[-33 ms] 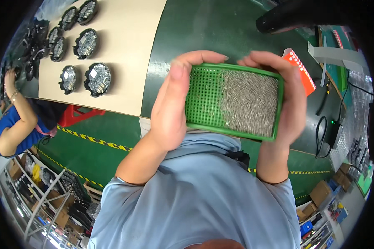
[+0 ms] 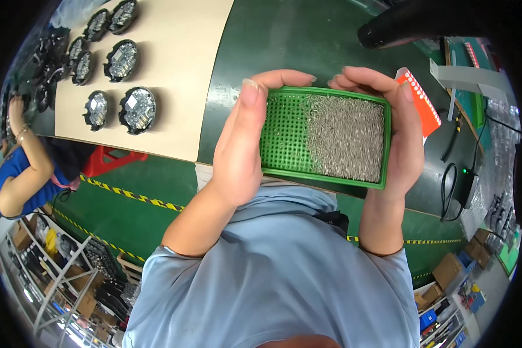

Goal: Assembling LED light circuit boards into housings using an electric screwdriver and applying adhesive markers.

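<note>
Between my two hands is a green plastic tray (image 2: 285, 132) with a grid of small holes in its floor. Many tiny silvery metal pieces (image 2: 348, 138), screws or pins too small to tell, lie packed over its right part; only a few are scattered on the left part. My left hand (image 2: 238, 142) grips the left end, thumb up along the rim. The right end rests in my right hand (image 2: 408, 139), whose fingers curl round the far corner. The tray is held up over the table's near edge. Its underside is hidden.
Several round black housings with circuit boards (image 2: 137, 110) lie on a beige sheet (image 2: 177, 75) at the left. An orange-and-white box (image 2: 424, 107) is beyond my right hand. A black tube-like object (image 2: 383, 32) overhangs the far right. A co-worker's arm (image 2: 37, 159) reaches in at the left.
The tray's right end has come slightly up and to the left, along with my right hand, so the tray sits a little more level. My left hand has barely shifted.
</note>
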`<state>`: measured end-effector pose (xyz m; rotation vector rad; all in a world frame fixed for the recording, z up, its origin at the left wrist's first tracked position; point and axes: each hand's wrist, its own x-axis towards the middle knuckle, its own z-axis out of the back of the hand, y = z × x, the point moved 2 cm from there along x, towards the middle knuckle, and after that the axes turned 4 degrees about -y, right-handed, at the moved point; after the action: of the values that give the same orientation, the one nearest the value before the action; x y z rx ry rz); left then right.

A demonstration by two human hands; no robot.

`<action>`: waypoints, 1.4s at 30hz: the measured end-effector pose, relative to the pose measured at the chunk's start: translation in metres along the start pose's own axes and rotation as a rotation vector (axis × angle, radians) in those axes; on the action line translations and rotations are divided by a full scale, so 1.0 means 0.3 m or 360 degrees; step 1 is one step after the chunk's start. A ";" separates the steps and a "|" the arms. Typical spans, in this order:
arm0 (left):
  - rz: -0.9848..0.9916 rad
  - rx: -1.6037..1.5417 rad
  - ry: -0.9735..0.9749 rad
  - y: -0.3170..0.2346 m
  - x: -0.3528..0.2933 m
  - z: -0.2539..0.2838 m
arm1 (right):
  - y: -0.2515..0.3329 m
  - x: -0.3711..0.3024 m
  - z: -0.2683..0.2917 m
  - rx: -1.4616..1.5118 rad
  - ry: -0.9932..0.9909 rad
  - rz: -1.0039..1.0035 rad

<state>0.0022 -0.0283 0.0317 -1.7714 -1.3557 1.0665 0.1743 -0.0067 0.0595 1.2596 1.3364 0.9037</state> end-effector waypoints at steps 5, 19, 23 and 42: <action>-0.0195 0.0009 0.0007 0.000 -0.027 -0.018 | 0.030 -0.083 0.022 0.0072 0.0117 0.0214; -0.0328 0.0356 0.0071 -0.043 -0.044 0.017 | 0.035 -0.088 -0.011 0.0348 0.0219 0.0242; -0.0048 0.0190 -0.0097 -0.036 -0.013 0.003 | 0.027 -0.007 -0.008 -0.0136 0.0125 0.0027; -0.0074 0.0893 0.0340 -0.095 -0.046 0.044 | -0.037 0.004 0.048 0.0072 0.0303 0.0112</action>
<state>-0.0236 -0.0342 0.0533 -1.3796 -0.8541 1.0673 0.1863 -0.0093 0.0462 1.2871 1.4758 1.0698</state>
